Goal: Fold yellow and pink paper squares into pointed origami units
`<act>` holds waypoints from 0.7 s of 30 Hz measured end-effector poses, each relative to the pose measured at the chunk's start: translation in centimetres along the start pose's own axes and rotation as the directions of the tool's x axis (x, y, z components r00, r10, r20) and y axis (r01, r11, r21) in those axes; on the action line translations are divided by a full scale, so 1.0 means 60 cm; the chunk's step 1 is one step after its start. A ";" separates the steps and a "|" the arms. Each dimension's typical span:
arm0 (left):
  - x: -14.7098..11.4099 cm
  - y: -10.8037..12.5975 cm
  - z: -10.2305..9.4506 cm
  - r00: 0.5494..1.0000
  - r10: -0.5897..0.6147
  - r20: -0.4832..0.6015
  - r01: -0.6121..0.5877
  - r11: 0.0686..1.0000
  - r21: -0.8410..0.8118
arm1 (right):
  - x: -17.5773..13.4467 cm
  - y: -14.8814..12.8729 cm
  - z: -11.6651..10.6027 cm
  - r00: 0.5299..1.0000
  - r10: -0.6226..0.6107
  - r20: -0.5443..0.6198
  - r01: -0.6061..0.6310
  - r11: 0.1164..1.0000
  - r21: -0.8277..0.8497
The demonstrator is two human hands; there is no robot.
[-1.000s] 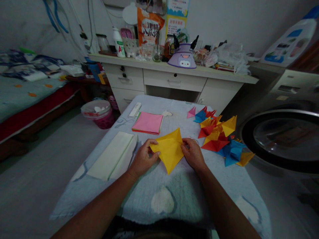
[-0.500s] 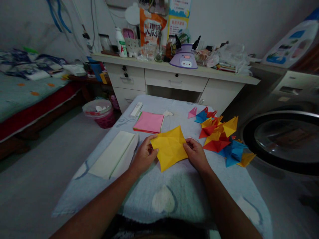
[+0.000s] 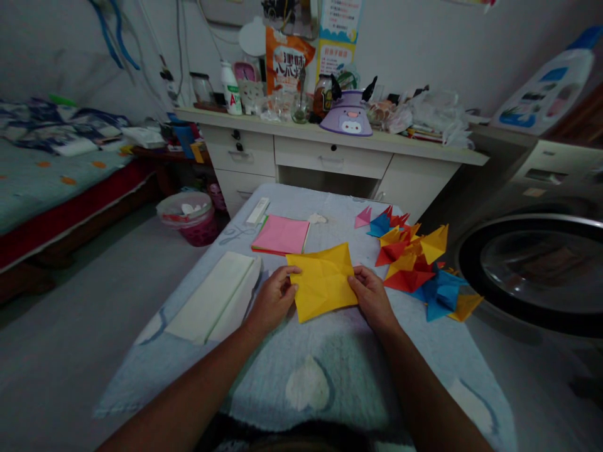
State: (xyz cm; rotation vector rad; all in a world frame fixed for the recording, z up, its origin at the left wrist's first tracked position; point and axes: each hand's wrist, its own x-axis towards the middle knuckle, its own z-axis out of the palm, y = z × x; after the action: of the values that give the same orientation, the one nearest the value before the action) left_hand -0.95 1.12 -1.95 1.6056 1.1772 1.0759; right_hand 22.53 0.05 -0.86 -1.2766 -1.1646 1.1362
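Observation:
A creased yellow sheet of origami paper [image 3: 325, 282] is spread between my two hands, just above the cloth-covered table. My left hand [image 3: 277, 294] pinches its left edge between thumb and fingers. On the opposite edge, my right hand [image 3: 372, 292] grips the paper the same way. Crossing fold lines show on its face, and its edges curve slightly. Beyond my left hand lies a stack of square paper [image 3: 281, 235], pink on top. To the right of my right hand sits a group of folded paper cranes [image 3: 407, 254] in red, yellow, blue and pink.
A folded white paper sheet [image 3: 214, 296] lies left on the blue tablecloth [image 3: 306, 351]. Farther back are a small white box [image 3: 257, 211] and a crumpled white scrap [image 3: 318, 218]. A pink bin [image 3: 198, 233] stands left, a washing machine [image 3: 541, 207] right, a drawer cabinet [image 3: 330, 154] behind.
The yellow paper has turned slightly and looks squarer to me, still held at both sides. The view has tipped up a little. Other things on the table stay in place.

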 end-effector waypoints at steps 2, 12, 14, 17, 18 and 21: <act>0.002 -0.005 -0.003 1.000 0.031 0.002 -0.031 0.999 0.030 | 0.000 0.000 0.002 1.000 -0.004 0.024 0.005 1.000 -0.009; 0.001 0.023 -0.008 0.991 0.134 0.001 -0.133 0.985 0.109 | -0.001 -0.002 0.002 0.999 0.010 0.030 -0.007 0.996 -0.092; 0.000 0.023 -0.010 0.992 0.127 0.004 -0.127 0.985 0.118 | 0.000 0.000 0.001 1.000 -0.009 0.021 0.011 0.994 -0.106; -0.001 0.018 -0.009 0.993 0.115 0.008 -0.115 0.986 0.124 | 0.001 0.002 0.001 1.000 -0.018 0.014 0.020 0.993 -0.112; -0.001 0.016 -0.009 0.994 0.110 0.008 -0.110 0.986 0.122 | 0.001 0.002 0.001 1.000 -0.017 0.018 0.019 0.994 -0.103; -0.001 0.011 -0.006 0.997 0.083 -0.006 -0.082 0.990 0.116 | 0.001 0.003 0.002 1.000 -0.009 0.030 0.011 0.999 -0.051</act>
State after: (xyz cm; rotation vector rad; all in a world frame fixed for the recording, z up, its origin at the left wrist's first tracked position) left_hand -1.17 0.99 -1.21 1.7528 1.2087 1.0873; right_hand 22.43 0.10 -1.04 -1.2954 -1.2275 1.1275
